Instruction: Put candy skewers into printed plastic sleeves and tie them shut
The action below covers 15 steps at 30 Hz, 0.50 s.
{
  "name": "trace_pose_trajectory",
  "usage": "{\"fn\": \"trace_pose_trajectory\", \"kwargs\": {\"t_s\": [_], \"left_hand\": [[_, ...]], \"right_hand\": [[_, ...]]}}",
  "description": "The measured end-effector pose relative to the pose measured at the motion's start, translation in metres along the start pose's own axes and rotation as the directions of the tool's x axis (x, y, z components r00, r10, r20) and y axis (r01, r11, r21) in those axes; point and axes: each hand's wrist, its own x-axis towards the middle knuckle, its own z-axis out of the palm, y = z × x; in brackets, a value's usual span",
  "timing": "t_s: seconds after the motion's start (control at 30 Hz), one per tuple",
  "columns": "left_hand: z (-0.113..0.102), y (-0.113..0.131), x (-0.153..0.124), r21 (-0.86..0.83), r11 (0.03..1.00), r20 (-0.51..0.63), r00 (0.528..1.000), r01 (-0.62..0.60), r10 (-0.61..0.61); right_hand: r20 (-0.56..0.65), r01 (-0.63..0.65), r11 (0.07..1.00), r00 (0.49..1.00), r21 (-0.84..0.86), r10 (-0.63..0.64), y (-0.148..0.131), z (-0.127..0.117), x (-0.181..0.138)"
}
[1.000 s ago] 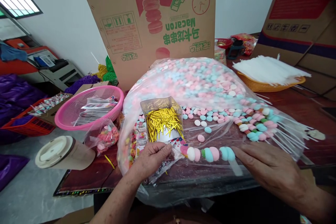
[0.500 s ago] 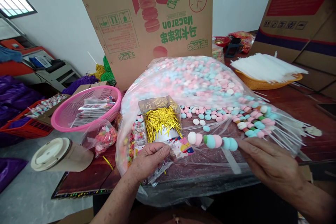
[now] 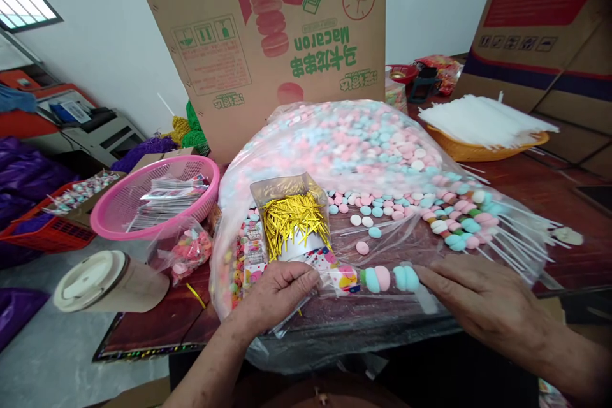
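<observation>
My left hand [image 3: 282, 290] pinches a small printed plastic bag [image 3: 345, 278] with colourful shapes on it. Partly inside that bag is a candy skewer [image 3: 382, 278] of pink, blue and green pieces. My right hand [image 3: 482, 296] closes round the skewer's other end, behind the blue pieces; its stick is hidden by the fingers. Just beyond my left hand, gold twist ties [image 3: 294, 223] fill an open pouch. Finished candy skewers [image 3: 461, 213] lie in a pile past my right hand, their white sticks pointing right.
A big clear plastic sack [image 3: 335, 140] of pastel candies stands before a cardboard box [image 3: 205, 121]. A pink basket [image 3: 108, 213] of flat bags and a lidded cup [image 3: 138, 284] are at left. White sticks [image 3: 482, 121] fill a yellow basket at right.
The skewer has moved left and down, its white and pink tip sliding into the bag held by my left hand. A loose pink candy now shows on the table above the bag.
</observation>
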Motion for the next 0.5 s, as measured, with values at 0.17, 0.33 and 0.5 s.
{"fn": "trace_pose_trajectory", "kwargs": {"t_s": [0.17,0.33,0.5], "left_hand": [[-0.003,0.008,0.006,0.433,0.884,0.017,0.982,-0.176,0.187],[0.002,0.013,0.011,0.544,0.821,0.068,0.984,-0.174,0.164],[0.019,0.020,0.022,0.505,0.856,0.178,0.984,-0.107,0.017]], "right_hand": [[0.158,-0.076,0.993,0.986,0.096,0.060,-0.007,0.012,0.008],[0.216,-0.138,0.970,0.972,0.202,0.093,-0.014,0.016,0.014],[0.366,-0.119,0.960,0.931,0.255,0.018,-0.030,0.024,0.029]]}}
